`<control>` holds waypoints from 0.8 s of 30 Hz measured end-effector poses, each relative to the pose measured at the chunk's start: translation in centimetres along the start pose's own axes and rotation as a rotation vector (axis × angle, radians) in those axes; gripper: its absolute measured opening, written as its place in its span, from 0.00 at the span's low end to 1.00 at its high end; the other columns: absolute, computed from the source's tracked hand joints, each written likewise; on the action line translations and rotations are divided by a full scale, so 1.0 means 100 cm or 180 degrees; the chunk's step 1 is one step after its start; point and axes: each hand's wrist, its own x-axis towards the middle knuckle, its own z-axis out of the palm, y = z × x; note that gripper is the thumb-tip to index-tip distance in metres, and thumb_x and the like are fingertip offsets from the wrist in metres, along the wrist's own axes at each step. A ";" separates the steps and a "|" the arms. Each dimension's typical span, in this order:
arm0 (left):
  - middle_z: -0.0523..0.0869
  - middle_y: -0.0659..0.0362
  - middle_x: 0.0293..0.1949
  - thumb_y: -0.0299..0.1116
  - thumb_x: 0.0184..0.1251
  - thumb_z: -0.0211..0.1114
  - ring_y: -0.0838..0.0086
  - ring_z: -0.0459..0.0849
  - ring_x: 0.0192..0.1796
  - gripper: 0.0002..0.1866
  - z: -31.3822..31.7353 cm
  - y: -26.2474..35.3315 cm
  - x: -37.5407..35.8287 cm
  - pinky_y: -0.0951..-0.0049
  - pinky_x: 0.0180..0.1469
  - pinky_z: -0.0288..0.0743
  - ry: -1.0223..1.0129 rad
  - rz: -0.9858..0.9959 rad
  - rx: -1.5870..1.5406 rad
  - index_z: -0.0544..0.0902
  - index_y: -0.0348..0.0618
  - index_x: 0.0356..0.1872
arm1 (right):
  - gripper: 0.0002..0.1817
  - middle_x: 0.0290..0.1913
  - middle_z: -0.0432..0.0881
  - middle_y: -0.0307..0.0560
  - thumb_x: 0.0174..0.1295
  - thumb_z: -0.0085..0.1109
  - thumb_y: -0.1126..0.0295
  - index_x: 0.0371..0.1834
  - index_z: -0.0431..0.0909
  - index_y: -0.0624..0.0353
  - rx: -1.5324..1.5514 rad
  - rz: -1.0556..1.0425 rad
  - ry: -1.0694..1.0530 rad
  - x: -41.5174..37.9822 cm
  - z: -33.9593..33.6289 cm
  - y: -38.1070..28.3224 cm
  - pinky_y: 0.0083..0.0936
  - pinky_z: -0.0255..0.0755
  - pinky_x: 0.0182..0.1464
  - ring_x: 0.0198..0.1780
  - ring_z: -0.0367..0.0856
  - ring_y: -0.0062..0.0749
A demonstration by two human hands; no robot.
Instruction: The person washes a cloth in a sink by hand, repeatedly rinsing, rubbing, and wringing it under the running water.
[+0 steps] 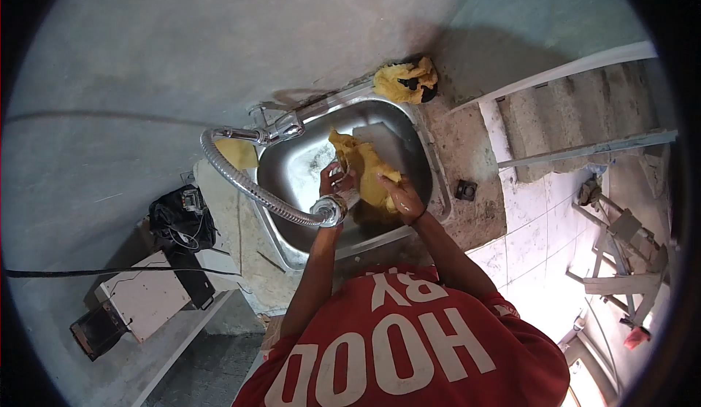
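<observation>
A wet yellow cloth (371,177) hangs bunched between my two hands over the steel sink (290,181). My right hand (407,200) is closed on its right edge, with the thumb on top. At the cloth's left side, my left hand (334,179) has its fingers curled against the fabric. The faucet's spout head (330,210) is above my left wrist and hides part of that hand. Beneath the cloth, the basin looks wet, and a greyish flat patch (380,138) shows behind it.
A flexible metal faucet hose (244,186) arches over the sink's left side. Another yellow cloth with something black (406,81) lies at the back right corner. Yellow material (237,154) sits left of the tap. A small black object (465,189) rests on the right counter.
</observation>
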 end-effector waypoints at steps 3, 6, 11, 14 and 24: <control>0.85 0.50 0.52 0.42 0.72 0.78 0.67 0.87 0.46 0.38 -0.020 -0.050 0.018 0.65 0.47 0.83 0.0525 0.0118 0.0802 0.64 0.52 0.76 | 0.23 0.59 0.86 0.39 0.81 0.60 0.58 0.69 0.79 0.62 0.0356 -0.0129 0.0112 0.000 0.008 -0.004 0.31 0.77 0.64 0.60 0.84 0.25; 0.87 0.52 0.56 0.42 0.77 0.73 0.68 0.89 0.51 0.33 -0.035 -0.057 0.018 0.63 0.50 0.87 0.0142 -0.0093 -0.0866 0.68 0.48 0.76 | 0.27 0.64 0.84 0.42 0.82 0.57 0.53 0.74 0.75 0.60 0.1308 0.0398 -0.0031 -0.011 0.011 -0.020 0.35 0.78 0.68 0.65 0.83 0.31; 0.89 0.57 0.59 0.37 0.77 0.71 0.71 0.91 0.54 0.25 -0.061 -0.021 0.009 0.68 0.58 0.89 -0.1072 -0.1602 -0.1840 0.79 0.46 0.71 | 0.30 0.73 0.79 0.49 0.84 0.50 0.53 0.79 0.67 0.61 0.2133 0.0532 -0.0854 -0.017 0.016 -0.041 0.41 0.74 0.74 0.70 0.81 0.39; 0.90 0.60 0.54 0.33 0.75 0.71 0.74 0.91 0.51 0.25 -0.065 -0.042 0.022 0.72 0.53 0.88 -0.1180 -0.1514 -0.1904 0.80 0.42 0.70 | 0.30 0.72 0.80 0.49 0.84 0.50 0.52 0.80 0.67 0.61 0.2161 0.0306 -0.0866 -0.006 0.009 -0.046 0.41 0.75 0.73 0.69 0.82 0.40; 0.87 0.56 0.64 0.20 0.77 0.57 0.73 0.85 0.64 0.26 -0.070 0.066 0.020 0.70 0.70 0.77 -0.0751 0.0070 -0.0771 0.76 0.34 0.76 | 0.36 0.61 0.83 0.60 0.69 0.71 0.58 0.74 0.69 0.64 -0.3077 0.0161 0.1012 0.014 -0.024 -0.043 0.41 0.82 0.58 0.61 0.85 0.49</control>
